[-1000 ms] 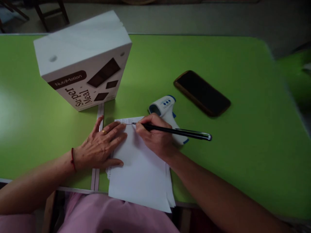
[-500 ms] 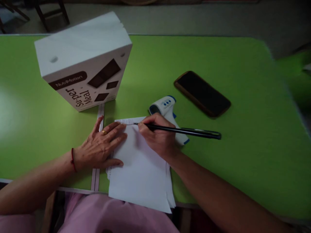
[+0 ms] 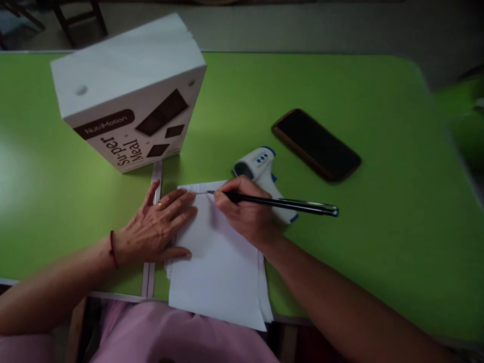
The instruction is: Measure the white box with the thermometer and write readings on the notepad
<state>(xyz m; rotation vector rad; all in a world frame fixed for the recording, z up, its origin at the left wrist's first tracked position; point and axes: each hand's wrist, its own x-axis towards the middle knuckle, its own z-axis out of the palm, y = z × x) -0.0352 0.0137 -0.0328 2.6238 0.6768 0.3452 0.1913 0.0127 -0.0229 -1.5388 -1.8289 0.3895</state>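
My right hand (image 3: 247,209) grips a black pen (image 3: 280,202), its tip touching the paper (image 3: 219,267) near the top edge. Small handwriting runs along that top edge, too fine to read. Fingers spread, my left hand (image 3: 161,222) lies flat on the paper's left side and partly on the table; it wears a gold ring, with a red cord at the wrist. More sheets show beneath the top one at the right and left edges. Just behind my right hand lies a white and blue infrared thermometer (image 3: 252,162), partly covered by the hand.
A tall white NutriMotion box (image 3: 128,96) stands on the green table (image 3: 397,242) at the left, beyond my left hand. A phone in a brown case (image 3: 316,144) lies at the right. Behind the table is a dark wooden stool (image 3: 80,19).
The pen's back end has swung slightly to the left, while its tip stays near the same spot on the paper. My left hand keeps its place.
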